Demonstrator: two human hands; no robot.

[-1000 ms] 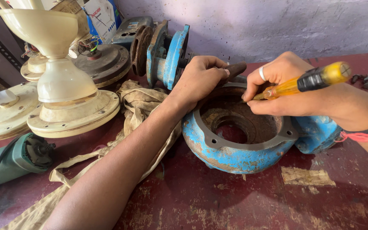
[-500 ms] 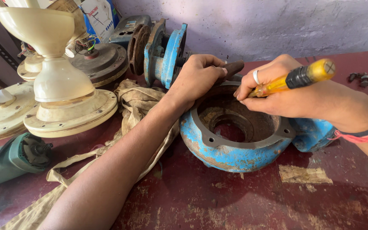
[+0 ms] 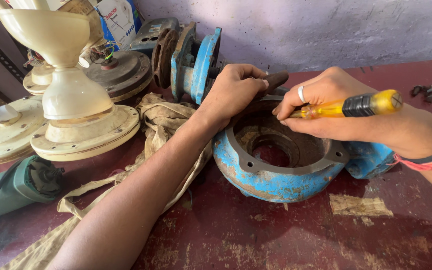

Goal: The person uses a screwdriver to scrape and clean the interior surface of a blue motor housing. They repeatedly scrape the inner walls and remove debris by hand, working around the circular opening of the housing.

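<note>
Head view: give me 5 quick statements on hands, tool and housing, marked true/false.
1. The right hand holds a screwdriver with a yellow handle. True.
2. The left hand rests on the far rim of the blue housing. True.
3. The blue housing stands on a white tiled floor. False: it sits on a worn dark red table.
4. A green power tool lies in the right hand. False: it lies on the table at the left, apart from both hands.
5. A ring is worn on a finger of the right hand. True.
</note>
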